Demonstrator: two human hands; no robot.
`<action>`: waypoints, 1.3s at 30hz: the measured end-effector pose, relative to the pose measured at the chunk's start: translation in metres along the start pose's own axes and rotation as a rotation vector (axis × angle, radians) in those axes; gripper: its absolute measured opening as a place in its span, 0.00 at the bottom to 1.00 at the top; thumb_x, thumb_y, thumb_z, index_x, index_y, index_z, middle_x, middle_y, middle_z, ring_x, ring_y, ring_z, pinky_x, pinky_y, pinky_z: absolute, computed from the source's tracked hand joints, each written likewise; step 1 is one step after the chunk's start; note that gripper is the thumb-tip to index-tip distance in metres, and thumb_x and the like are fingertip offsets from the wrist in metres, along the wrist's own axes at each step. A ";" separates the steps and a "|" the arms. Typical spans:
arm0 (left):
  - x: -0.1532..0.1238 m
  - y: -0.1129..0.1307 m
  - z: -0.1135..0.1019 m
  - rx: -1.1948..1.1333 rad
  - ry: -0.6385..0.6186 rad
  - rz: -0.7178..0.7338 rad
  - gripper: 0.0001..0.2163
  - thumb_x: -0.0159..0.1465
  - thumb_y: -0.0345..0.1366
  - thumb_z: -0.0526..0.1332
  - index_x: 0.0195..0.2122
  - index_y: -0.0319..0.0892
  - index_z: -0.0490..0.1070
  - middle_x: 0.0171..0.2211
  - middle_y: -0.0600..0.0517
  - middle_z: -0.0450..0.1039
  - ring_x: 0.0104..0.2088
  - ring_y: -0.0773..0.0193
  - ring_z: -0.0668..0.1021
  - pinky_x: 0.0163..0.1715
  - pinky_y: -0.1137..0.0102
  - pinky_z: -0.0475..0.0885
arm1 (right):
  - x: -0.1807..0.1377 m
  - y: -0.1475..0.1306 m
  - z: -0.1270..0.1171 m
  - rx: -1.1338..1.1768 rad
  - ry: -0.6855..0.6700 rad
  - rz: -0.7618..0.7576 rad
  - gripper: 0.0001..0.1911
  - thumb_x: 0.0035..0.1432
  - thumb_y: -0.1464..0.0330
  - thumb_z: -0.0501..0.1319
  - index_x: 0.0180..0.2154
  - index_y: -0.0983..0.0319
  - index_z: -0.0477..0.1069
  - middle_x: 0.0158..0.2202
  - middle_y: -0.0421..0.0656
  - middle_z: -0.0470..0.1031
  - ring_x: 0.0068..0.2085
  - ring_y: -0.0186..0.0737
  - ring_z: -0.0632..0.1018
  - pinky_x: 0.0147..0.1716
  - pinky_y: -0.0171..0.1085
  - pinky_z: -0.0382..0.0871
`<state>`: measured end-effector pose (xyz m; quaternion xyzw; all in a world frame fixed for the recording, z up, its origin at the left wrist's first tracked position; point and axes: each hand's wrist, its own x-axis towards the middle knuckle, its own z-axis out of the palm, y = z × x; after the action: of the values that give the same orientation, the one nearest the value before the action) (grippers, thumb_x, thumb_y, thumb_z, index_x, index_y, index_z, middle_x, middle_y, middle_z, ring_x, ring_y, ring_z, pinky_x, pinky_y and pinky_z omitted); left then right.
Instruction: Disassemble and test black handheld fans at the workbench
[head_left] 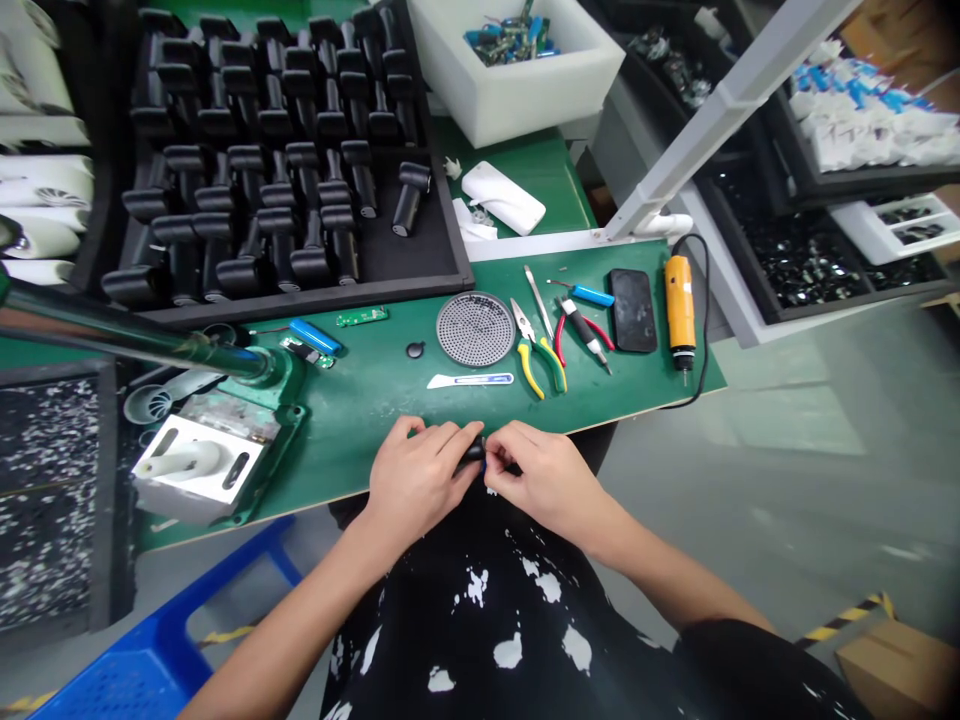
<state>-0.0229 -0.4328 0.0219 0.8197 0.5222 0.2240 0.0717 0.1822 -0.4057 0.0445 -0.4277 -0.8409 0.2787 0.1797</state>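
Observation:
Near the front edge of the green bench my left hand (417,474) is closed around a small black part (472,451), mostly hidden by the fingers. My right hand (541,474) pinches at the right end of that part, where a bit of blue shows; what exactly its fingertips hold is too small to tell. Just beyond my hands lie a white-and-blue flat tool (471,380) and a round grey perforated dish (475,330) with tiny pieces at its far side. Pliers with yellow-green handles (537,352) rest to the right of the dish.
A black tray (420,270) of black handheld housings stands at the back left. At left is a green press stand (279,385). On the right lie red-handled cutters (564,338), a black phone (632,310) and a corded yellow electric screwdriver (680,305). A white bin (517,95) holds batteries.

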 end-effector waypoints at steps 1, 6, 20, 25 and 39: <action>0.000 0.000 -0.002 -0.020 -0.004 0.007 0.13 0.70 0.32 0.63 0.54 0.40 0.76 0.34 0.54 0.82 0.32 0.60 0.81 0.43 0.59 0.66 | 0.000 -0.001 0.001 -0.007 0.013 -0.014 0.05 0.64 0.73 0.59 0.35 0.60 0.70 0.31 0.38 0.72 0.30 0.33 0.73 0.31 0.35 0.67; -0.001 -0.003 -0.010 -0.159 -0.040 0.005 0.11 0.69 0.32 0.63 0.52 0.42 0.77 0.35 0.54 0.81 0.32 0.62 0.81 0.43 0.59 0.66 | 0.002 -0.004 0.002 0.014 0.030 -0.060 0.05 0.61 0.75 0.58 0.33 0.60 0.68 0.30 0.37 0.71 0.29 0.32 0.72 0.30 0.34 0.66; 0.007 -0.011 -0.020 -0.421 -0.187 -0.059 0.12 0.69 0.35 0.65 0.54 0.47 0.76 0.37 0.56 0.81 0.32 0.65 0.78 0.44 0.60 0.63 | 0.010 0.007 -0.019 0.712 -0.208 0.264 0.09 0.66 0.59 0.69 0.39 0.57 0.79 0.34 0.36 0.82 0.34 0.33 0.82 0.36 0.32 0.78; 0.004 -0.012 -0.023 -0.285 -0.148 -0.044 0.14 0.69 0.32 0.65 0.56 0.45 0.76 0.39 0.55 0.82 0.33 0.64 0.79 0.45 0.59 0.63 | 0.005 0.007 -0.011 0.515 -0.099 0.146 0.06 0.70 0.62 0.66 0.43 0.56 0.80 0.40 0.37 0.83 0.37 0.32 0.82 0.40 0.33 0.78; 0.002 0.001 -0.019 -0.227 -0.015 -0.089 0.12 0.69 0.29 0.63 0.51 0.47 0.78 0.37 0.56 0.83 0.33 0.64 0.81 0.43 0.60 0.65 | 0.009 -0.002 0.002 0.033 0.129 -0.117 0.04 0.63 0.73 0.59 0.35 0.60 0.70 0.30 0.37 0.77 0.28 0.32 0.77 0.29 0.32 0.71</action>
<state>-0.0294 -0.4333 0.0396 0.7839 0.5290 0.2721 0.1777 0.1747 -0.3998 0.0448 -0.3921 -0.8464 0.2532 0.2564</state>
